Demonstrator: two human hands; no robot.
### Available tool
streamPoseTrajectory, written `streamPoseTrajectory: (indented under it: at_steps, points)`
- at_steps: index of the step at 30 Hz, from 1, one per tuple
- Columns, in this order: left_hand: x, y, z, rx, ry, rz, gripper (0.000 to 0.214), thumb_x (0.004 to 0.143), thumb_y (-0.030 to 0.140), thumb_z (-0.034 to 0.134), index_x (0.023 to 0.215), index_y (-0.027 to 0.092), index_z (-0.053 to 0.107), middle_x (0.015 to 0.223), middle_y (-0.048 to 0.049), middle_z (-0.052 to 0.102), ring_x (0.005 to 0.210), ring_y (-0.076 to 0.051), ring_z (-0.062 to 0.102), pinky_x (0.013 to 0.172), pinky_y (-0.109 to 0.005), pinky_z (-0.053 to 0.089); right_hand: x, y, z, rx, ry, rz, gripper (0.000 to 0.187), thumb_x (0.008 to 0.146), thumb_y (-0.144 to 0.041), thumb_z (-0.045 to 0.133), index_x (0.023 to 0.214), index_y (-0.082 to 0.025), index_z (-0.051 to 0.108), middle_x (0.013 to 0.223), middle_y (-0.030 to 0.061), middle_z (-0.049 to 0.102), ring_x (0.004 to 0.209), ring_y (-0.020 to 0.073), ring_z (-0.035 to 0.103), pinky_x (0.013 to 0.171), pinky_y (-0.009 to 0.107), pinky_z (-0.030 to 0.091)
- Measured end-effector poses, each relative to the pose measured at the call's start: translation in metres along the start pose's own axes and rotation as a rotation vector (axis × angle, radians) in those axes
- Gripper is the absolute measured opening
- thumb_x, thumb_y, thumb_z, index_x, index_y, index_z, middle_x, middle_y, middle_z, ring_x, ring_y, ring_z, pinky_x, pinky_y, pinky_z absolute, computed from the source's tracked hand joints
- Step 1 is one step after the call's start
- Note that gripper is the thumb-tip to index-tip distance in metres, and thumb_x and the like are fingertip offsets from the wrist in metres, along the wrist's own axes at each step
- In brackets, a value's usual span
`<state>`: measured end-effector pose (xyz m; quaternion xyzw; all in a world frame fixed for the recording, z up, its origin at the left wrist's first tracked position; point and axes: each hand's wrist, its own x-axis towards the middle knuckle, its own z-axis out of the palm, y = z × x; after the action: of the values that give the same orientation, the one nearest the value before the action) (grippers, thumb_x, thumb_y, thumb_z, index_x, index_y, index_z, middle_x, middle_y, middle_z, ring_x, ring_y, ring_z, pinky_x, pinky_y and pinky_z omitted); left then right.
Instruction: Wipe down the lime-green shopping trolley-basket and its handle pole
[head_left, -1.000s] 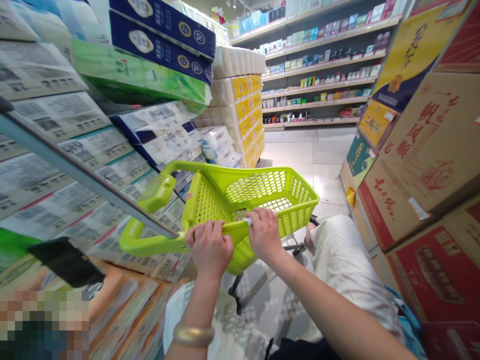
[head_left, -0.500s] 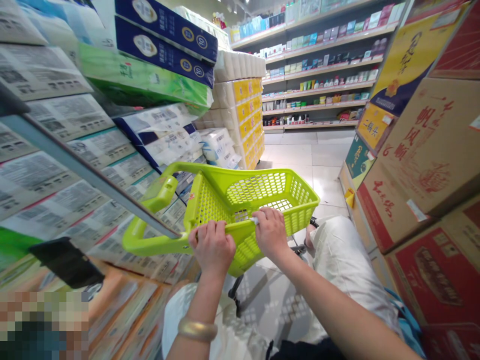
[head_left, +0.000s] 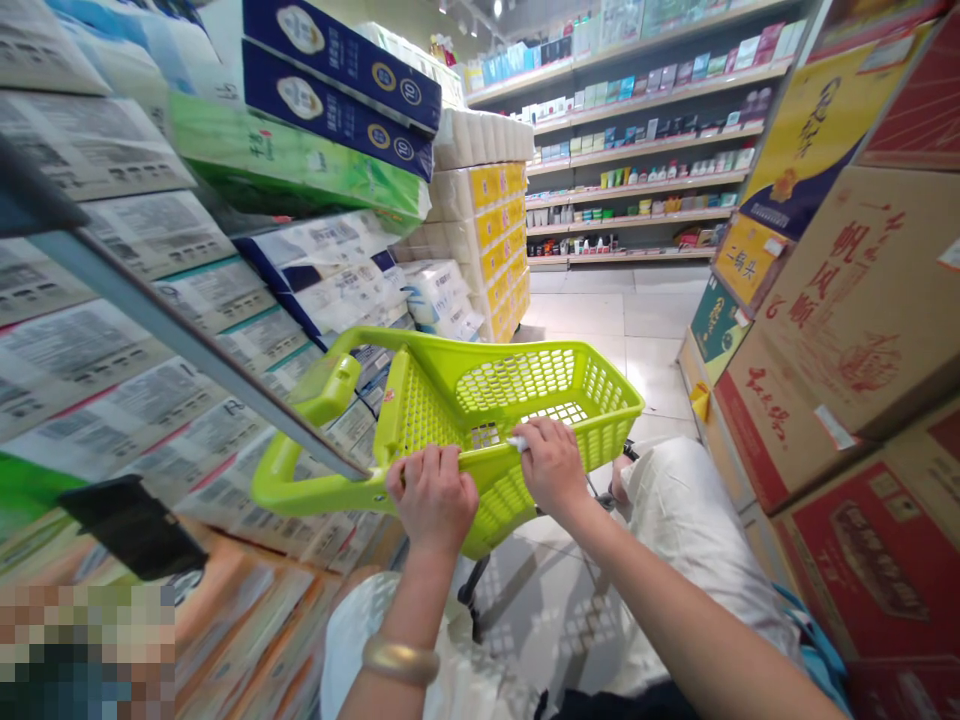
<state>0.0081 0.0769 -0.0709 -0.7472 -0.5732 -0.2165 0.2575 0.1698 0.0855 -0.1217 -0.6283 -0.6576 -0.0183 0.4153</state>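
A lime-green shopping cart (head_left: 442,350) stands across in front of me, its basket bare inside. My left hand (head_left: 436,497) is closed over the near rim, close to where the handle joins the basket. Farther along the same rim, my right hand (head_left: 553,465) is wrapped over the edge. Something small and white (head_left: 517,442) pokes out by my right thumb; it is too small to name. A gold bangle (head_left: 400,660) circles my left wrist. The cart's handle (head_left: 274,480) extends to the left, untouched by either hand.
Stacked tissue packs (head_left: 300,170) line the left side. Cardboard cartons (head_left: 847,310) rise close on the right. Shelves of small bottles and boxes (head_left: 645,130) span the back, beyond a tiled floor (head_left: 592,310). A metal bar (head_left: 187,340) slants across the left foreground, above a black phone-like slab (head_left: 131,525).
Both hands and the cart appear slightly farther right and lower in view. The grip on the rim stays the same.
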Motion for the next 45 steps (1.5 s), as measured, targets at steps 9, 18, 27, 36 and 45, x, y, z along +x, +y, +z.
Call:
streamPoseTrajectory:
  at_steps: [9,18,27,36,45]
  points:
    - [0.000,0.002,-0.001,0.002,-0.016,0.037,0.020,0.081,0.014,0.049,0.092,0.021,0.064,0.085,-0.0072,0.066,0.094,-0.028,0.055,0.093,-0.045,0.030,0.001,-0.040,0.009,0.102,-0.066,-0.135,0.031,0.082,-0.009,0.052,0.107,-0.024,0.064,0.109,0.0061,0.062,0.103,0.0218,0.052,0.093,0.035,0.037]
    - [0.002,0.012,-0.001,-0.001,0.010,-0.018,0.021,0.079,0.013,0.052,0.093,0.022,0.066,0.085,-0.0068,0.066,0.093,-0.028,0.055,0.093,-0.046,0.030,0.002,-0.004,0.000,0.021,0.026,0.016,0.025,0.081,-0.007,0.052,0.097,-0.021,0.066,0.101,0.0075,0.062,0.099,0.0234,0.051,0.092,0.037,0.036]
    - [0.001,0.012,0.000,0.020,0.005,0.065,0.020,0.082,0.015,0.049,0.093,0.022,0.063,0.085,-0.0052,0.067,0.094,-0.026,0.055,0.093,-0.043,0.028,0.000,-0.013,0.003,0.089,-0.021,-0.150,0.036,0.079,-0.006,0.051,0.108,-0.023,0.064,0.110,0.0062,0.062,0.105,0.0223,0.052,0.094,0.035,0.037]
    - [0.008,0.020,0.001,0.001,-0.004,0.018,0.019,0.080,0.014,0.051,0.092,0.021,0.064,0.086,-0.0064,0.065,0.095,-0.027,0.055,0.094,-0.044,0.030,0.004,-0.014,0.005,0.055,0.062,-0.009,0.029,0.080,-0.006,0.051,0.099,-0.021,0.066,0.105,0.0079,0.062,0.101,0.0241,0.051,0.093,0.037,0.035]
    - [0.008,0.011,0.009,0.004,0.062,0.062,0.018,0.079,0.014,0.052,0.092,0.020,0.064,0.085,-0.0052,0.067,0.092,-0.026,0.055,0.094,-0.043,0.030,0.002,0.024,-0.007,-0.003,0.028,-0.018,0.032,0.082,-0.006,0.050,0.104,-0.023,0.066,0.108,0.0065,0.063,0.104,0.0223,0.051,0.095,0.035,0.034]
